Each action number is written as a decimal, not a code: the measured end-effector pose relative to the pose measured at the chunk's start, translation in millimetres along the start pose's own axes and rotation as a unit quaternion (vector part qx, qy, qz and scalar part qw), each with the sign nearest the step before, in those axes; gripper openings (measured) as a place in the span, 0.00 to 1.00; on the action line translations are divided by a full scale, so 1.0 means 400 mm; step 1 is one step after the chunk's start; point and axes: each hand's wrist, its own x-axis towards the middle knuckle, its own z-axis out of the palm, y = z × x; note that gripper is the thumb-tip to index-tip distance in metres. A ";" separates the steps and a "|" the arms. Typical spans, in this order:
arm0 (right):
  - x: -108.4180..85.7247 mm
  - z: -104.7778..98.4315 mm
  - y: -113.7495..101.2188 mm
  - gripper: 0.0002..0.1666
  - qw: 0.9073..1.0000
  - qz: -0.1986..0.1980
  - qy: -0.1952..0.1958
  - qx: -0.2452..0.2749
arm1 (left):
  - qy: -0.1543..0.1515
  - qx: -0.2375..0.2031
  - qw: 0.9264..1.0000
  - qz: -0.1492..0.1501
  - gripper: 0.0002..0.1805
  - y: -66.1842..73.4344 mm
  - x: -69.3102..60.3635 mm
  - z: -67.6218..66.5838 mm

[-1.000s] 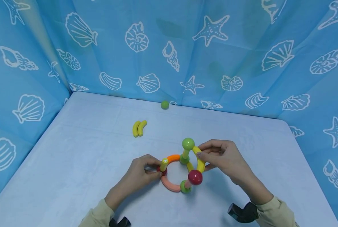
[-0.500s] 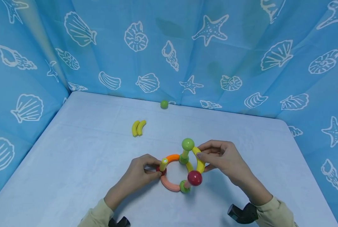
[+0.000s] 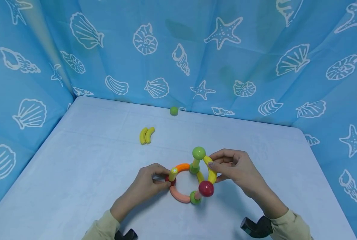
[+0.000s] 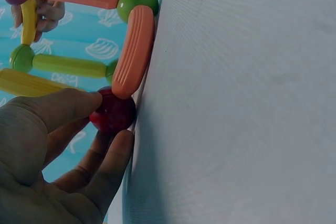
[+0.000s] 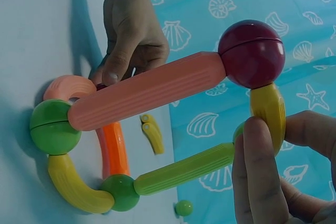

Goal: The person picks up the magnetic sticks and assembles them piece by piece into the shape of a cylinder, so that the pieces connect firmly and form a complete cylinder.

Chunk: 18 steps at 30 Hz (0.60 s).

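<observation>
A toy frame of coloured magnetic-looking sticks and balls stands on the table. Its base ring has an orange curved stick [image 3: 183, 167], a pink curved stick [image 3: 179, 196] and green balls. My left hand [image 3: 148, 180] pinches the red ball [image 4: 113, 115] at the ring's left, from which a short-looking yellow stick [image 3: 173, 174] rises. My right hand [image 3: 238, 170] pinches the upper yellow curved stick [image 3: 212, 174], which bridges the upper green ball [image 3: 199, 153] and the upper red ball [image 3: 206, 189]. A pink straight stick [image 5: 149, 95] and a light green straight stick [image 5: 184, 169] support these balls.
Two yellow curved sticks [image 3: 147, 135] lie side by side beyond the frame. One loose green ball [image 3: 174, 111] sits at the far edge of the white table [image 3: 91, 133]. A blue shell-patterned curtain [image 3: 166, 50] surrounds the back and sides.
</observation>
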 end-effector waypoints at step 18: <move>0.002 -0.002 0.006 0.19 1.000 -0.001 0.002 0.010 | 0.001 0.010 1.000 0.007 0.14 -0.003 -0.001 0.001</move>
